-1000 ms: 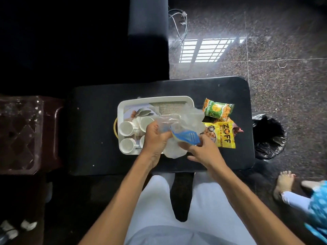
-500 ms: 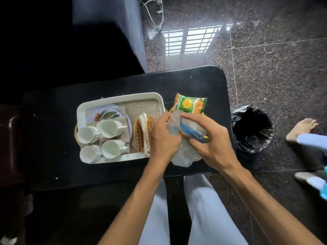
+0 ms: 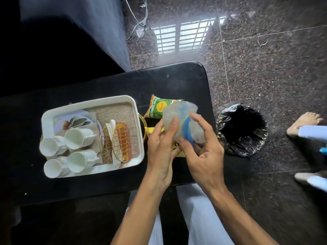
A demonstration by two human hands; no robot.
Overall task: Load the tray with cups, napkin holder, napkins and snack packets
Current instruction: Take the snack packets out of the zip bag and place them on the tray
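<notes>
A white tray (image 3: 137, 110) lies on the black table (image 3: 99, 85). Several white cups (image 3: 76, 138) stand in its left half, and a gold wire napkin holder (image 3: 120, 138) with white napkins (image 3: 111, 126) sits in its right half. Right of the tray, my left hand (image 3: 161, 147) and my right hand (image 3: 200, 145) together crumple a clear plastic wrapper (image 3: 182, 117) with a blue stripe. A green snack packet (image 3: 159, 106) lies behind the wrapper. A yellow snack packet (image 3: 155, 129) lies mostly hidden under my hands.
A black-lined waste bin (image 3: 242, 128) stands on the floor right of the table. Another person's feet (image 3: 304, 119) are at the far right. A dark sofa fills the upper left. Cables lie on the floor behind the table.
The view has shifted right. My hands have squeezed the plastic wrapper into a tighter ball and carried it right, off the tray, uncovering the napkin holder.
</notes>
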